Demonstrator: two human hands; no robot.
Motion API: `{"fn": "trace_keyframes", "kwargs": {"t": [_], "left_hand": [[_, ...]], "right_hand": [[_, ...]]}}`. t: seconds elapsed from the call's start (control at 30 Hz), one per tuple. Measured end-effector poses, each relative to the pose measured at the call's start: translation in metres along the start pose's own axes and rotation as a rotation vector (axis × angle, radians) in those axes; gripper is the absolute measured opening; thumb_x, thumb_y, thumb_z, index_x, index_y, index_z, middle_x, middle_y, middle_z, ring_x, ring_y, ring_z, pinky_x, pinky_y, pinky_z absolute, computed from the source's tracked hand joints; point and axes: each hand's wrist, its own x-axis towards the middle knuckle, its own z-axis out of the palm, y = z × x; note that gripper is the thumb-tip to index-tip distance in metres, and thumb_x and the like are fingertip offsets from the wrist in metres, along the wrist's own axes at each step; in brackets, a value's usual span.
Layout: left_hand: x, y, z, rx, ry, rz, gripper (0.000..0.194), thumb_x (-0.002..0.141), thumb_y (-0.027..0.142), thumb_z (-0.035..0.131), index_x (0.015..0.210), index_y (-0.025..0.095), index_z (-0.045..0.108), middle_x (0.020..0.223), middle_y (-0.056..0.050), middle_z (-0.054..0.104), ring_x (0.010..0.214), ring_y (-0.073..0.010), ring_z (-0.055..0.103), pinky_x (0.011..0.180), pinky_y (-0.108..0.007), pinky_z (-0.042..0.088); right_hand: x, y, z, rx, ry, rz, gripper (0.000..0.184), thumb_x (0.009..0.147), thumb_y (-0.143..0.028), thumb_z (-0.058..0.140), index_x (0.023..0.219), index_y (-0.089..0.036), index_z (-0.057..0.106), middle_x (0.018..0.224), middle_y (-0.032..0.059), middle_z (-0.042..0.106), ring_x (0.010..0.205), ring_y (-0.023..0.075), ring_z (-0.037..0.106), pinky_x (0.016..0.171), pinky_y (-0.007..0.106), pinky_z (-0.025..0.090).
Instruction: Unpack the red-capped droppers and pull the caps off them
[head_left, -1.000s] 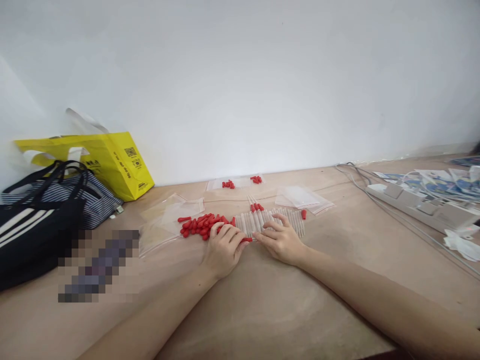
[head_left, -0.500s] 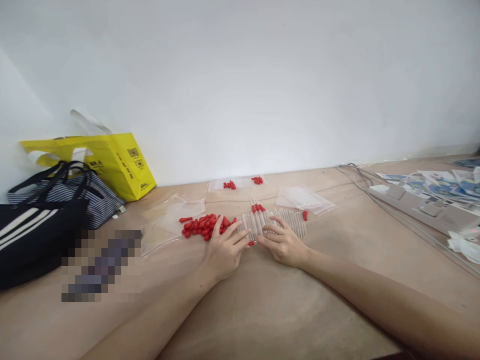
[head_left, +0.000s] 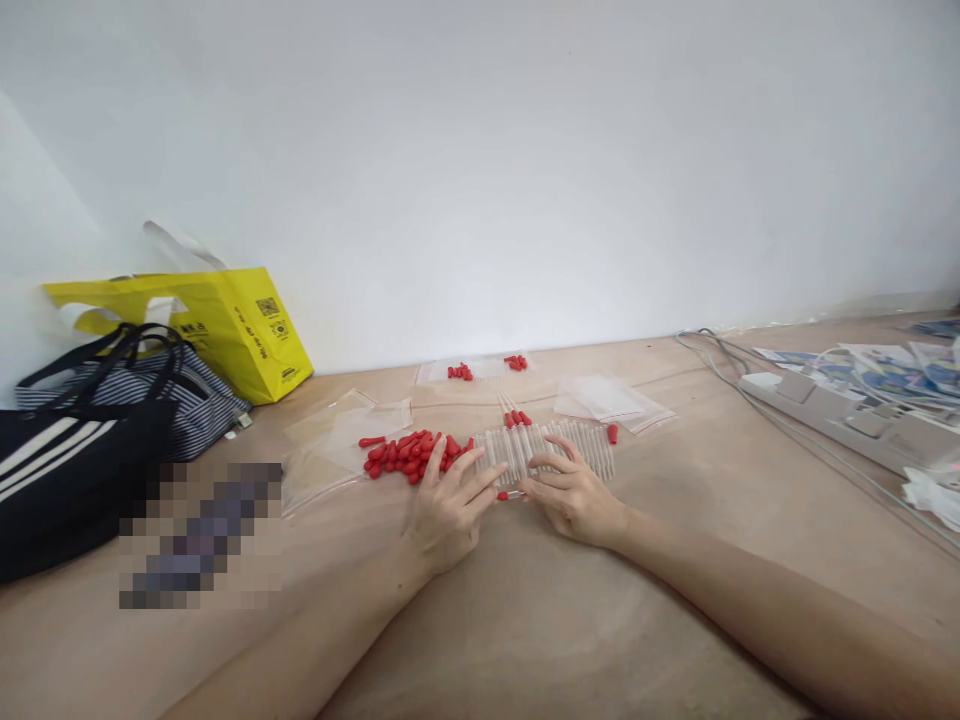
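Between my two hands, a red rubber bulb is on the end of a short visible length of clear glass dropper tube. My left hand is closed at the bulb, its thumb mostly hidden. Curled fingers of my right hand pinch the tube's other side. Under and behind the fingers lies a row of clear dropper tubes. A pile of red rubber bulbs sits beside my left fingers. Several red-capped droppers lie beyond the row, tips pointing away.
One red bulb lies at the row's right end. Plastic zip bags and a bag with red bulbs lie toward the wall. Left are a yellow bag and a black bag; right, a power strip with cables.
Both hands have shifted slightly toward me with the bulb and tube. More clear tube shows between the bulb and my right fingers.
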Motion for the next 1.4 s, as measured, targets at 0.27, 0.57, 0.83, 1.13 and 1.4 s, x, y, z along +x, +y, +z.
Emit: {"fn": "trace_keyframes", "kwargs": {"t": [0.27,0.57,0.83,1.13,1.4], "left_hand": [[-0.014,-0.023,-0.002,0.01,0.075,-0.199,0.018,0.081,0.016,0.045,0.089,0.018,0.061,0.08,-0.006,0.057,0.073,-0.0167,0.051,0.067,-0.033,0.045],[-0.019,-0.059,0.0,0.025,0.127,-0.493,0.033,0.081,0.014,0.034,0.109,0.013,0.051,0.09,-0.01,0.046,0.082,-0.0186,0.05,0.075,-0.032,0.045],[-0.042,-0.104,-0.016,-0.013,-0.054,-0.976,0.028,0.071,0.032,0.048,0.095,0.017,0.049,0.079,-0.004,0.06,0.064,-0.0165,0.055,0.061,-0.029,0.045],[-0.05,-0.114,-0.016,0.058,-0.002,-0.94,0.028,0.075,0.039,0.043,0.09,0.018,0.054,0.084,-0.006,0.064,0.077,-0.0211,0.057,0.072,-0.033,0.043],[-0.018,-0.045,-0.016,-0.098,0.129,-0.381,0.013,0.081,0.023,0.044,0.08,0.018,0.057,0.075,-0.004,0.062,0.074,-0.0168,0.055,0.072,-0.031,0.041]], "right_hand": [[-0.016,0.041,-0.008,-0.131,-0.044,0.487,0.023,0.082,-0.016,0.038,0.092,-0.017,0.059,0.07,0.0039,0.055,0.067,0.0146,0.051,0.067,0.027,0.039],[-0.023,0.064,0.011,-0.243,-0.218,0.678,0.027,0.068,0.002,0.036,0.077,-0.014,0.057,0.08,0.0069,0.048,0.068,0.0141,0.049,0.064,0.024,0.039],[-0.018,0.056,0.013,-0.26,-0.292,0.674,0.018,0.072,-0.004,0.04,0.076,-0.013,0.055,0.084,0.0085,0.049,0.07,0.0148,0.05,0.066,0.025,0.038],[-0.008,0.048,0.006,-0.291,-0.143,0.634,0.021,0.081,-0.019,0.041,0.087,-0.016,0.061,0.085,0.0085,0.054,0.078,0.0184,0.053,0.07,0.029,0.039],[0.049,0.072,0.031,-0.031,-0.301,0.986,0.025,0.077,-0.02,0.046,0.097,-0.015,0.059,0.091,0.0094,0.063,0.086,0.0183,0.057,0.073,0.027,0.041]]}}
